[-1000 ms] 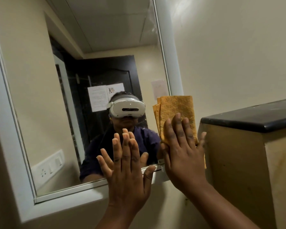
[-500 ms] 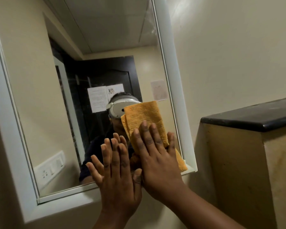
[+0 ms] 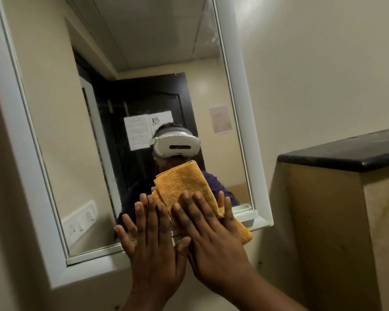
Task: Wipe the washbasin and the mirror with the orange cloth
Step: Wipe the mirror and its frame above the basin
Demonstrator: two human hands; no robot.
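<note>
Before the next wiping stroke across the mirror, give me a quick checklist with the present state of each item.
1. Orange cloth flat against the mirror: ok, it lies on the lower glass.
2. Right hand pressing the cloth: ok, straight fingers spread over it.
3. Left hand placed: ok, flat beside the right, fingertips at the cloth's left edge.
4. Cloth inside the white frame: not ok, its lower right corner hangs over the bottom rail.
5. Glass above wiped: not ok, smears show near the top right corner.
6. Washbasin done: cannot tell, it is out of view.
</note>
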